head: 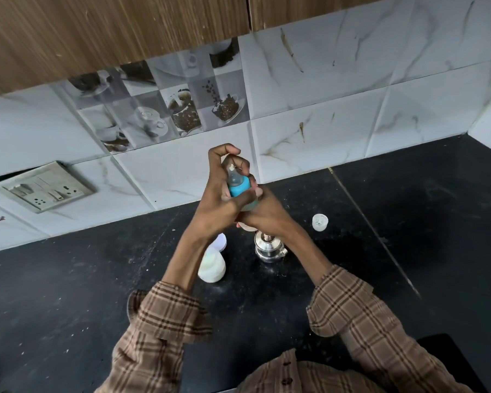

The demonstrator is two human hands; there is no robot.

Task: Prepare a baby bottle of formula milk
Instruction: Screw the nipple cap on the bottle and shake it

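Note:
Above the black counter [97,279] I hold a baby bottle [238,191] with a blue collar and a clear teat, raised in front of the wall tiles. My left hand [224,194] wraps around its top, fingers curled over the teat and collar. My right hand [264,211] grips the bottle's body from below and the right. Most of the bottle's body is hidden by both hands. A white formula container [211,268] stands open on the counter below my left forearm, its white lid [220,241] lying just behind it.
A small steel vessel with a knobbed lid [268,248] stands under my right wrist. A small clear cap [320,222] sits on the counter to the right. A switch and socket plate [47,188] is on the tiled wall at left.

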